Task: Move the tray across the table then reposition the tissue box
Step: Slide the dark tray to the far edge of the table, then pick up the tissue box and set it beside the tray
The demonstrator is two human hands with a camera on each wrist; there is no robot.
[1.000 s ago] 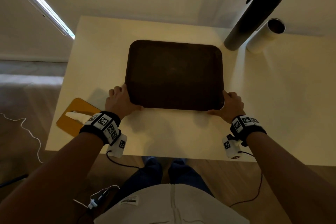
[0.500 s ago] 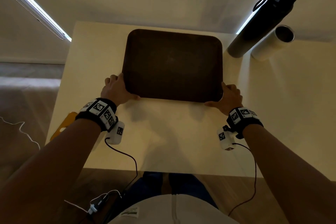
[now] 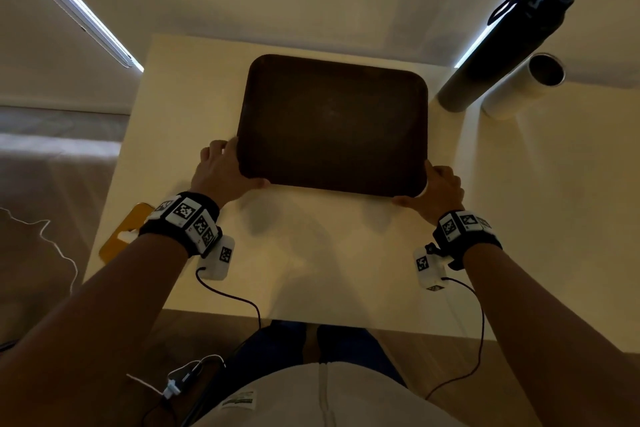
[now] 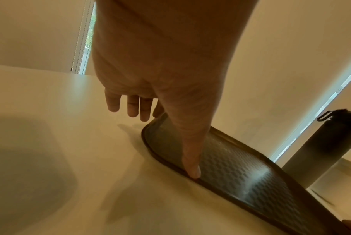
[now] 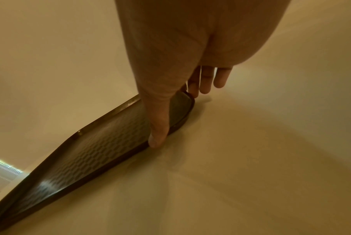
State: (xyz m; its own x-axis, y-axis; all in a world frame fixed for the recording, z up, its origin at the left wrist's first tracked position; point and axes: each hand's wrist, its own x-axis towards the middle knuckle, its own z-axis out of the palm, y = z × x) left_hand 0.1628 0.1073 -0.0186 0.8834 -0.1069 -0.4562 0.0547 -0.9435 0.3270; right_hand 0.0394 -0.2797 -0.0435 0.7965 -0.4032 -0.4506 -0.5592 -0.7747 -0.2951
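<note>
The tray (image 3: pixel 332 125) lies flat mid-counter (image 3: pixel 311 253) — left hand (image 3: pixel 221 170) and right hand (image 3: pixel 440 191) press its near corners, fingers straight. Push evenly so it slides straight, clear of the bottle (image 3: pixel 502 48).

My head view looks steeply down over the table (image 3: pixel 311 270). Each wrist camera sits low and close behind its palm, aimed along the fingers toward the far wall. All three share the tray (image 3: pixel 332 125) (image 4: pixel 241 171) (image 5: pixel 102 152).
</note>
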